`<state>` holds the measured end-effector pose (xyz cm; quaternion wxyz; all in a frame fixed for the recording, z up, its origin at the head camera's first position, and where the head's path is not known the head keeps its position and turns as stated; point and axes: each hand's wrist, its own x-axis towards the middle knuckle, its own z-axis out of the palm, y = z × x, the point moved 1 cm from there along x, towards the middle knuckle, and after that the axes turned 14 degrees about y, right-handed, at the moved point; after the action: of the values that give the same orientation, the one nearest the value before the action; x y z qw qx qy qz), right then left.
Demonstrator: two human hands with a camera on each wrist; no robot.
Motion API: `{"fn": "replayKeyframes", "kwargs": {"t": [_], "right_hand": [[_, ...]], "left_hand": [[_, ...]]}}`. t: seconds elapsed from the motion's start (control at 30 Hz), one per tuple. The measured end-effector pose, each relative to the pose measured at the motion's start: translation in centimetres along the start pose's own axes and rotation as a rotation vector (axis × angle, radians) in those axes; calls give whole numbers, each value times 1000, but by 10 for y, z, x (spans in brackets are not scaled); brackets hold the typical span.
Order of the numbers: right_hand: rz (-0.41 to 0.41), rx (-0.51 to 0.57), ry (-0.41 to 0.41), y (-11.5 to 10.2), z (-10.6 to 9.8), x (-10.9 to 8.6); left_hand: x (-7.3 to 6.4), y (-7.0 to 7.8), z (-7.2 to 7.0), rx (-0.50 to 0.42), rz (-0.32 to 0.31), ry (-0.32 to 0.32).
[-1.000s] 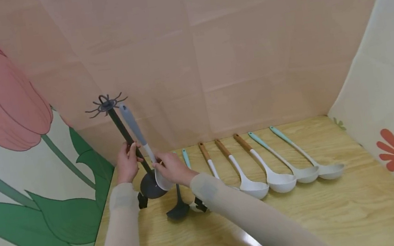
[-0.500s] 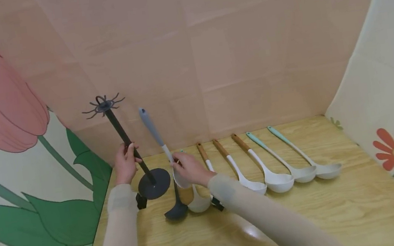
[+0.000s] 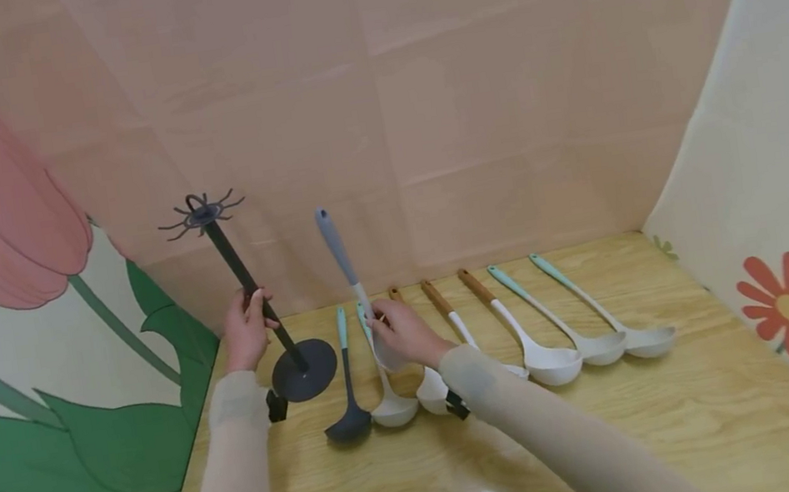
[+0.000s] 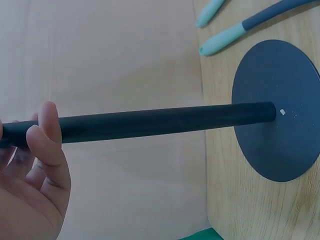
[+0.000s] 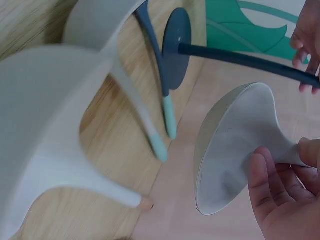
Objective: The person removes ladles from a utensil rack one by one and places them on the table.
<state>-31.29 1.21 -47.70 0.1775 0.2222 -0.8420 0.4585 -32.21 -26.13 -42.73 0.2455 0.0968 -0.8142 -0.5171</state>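
Note:
My left hand (image 3: 245,336) grips the pole of a black utensil stand (image 3: 231,256) at the left. Several thin hooks spread from its top, and a round base (image 4: 280,145) is at its foot. My right hand (image 3: 410,334) pinches a ladle (image 3: 336,241) near where its neck meets the bowl. The blue-grey handle points up and the pale bowl (image 5: 232,145) is down, above the table and right of the stand. Below it lie a dark ladle (image 3: 352,427) with a mint handle and a pale mint-handled ladle (image 3: 395,412).
Several more ladles lie in a row to the right, such as a white one with a brown handle (image 3: 553,364) and a mint-handled one (image 3: 650,340) at the end. My right forearm covers part of the row. A pink backdrop (image 3: 495,97) rises behind the wooden table (image 3: 692,423).
My right hand has carried the blue-grey ladle rightward, away from the stand, uncovering the dark ladle and its neighbour. My left hand keeps its grip on the pole.

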Motion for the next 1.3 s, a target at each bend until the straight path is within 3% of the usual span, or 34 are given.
{"fn": "replayKeyframes", "kwargs": {"t": [0.3, 0.6, 1.3], "right_hand": [[56, -20, 17, 18, -23, -7], [83, -76, 61, 50, -46, -17], [91, -207, 137, 96, -134, -34]], "left_hand": [[-1, 0, -1, -7, 2, -10], [-3, -3, 3, -8, -3, 1], [-1, -4, 2, 3, 24, 24]]}}
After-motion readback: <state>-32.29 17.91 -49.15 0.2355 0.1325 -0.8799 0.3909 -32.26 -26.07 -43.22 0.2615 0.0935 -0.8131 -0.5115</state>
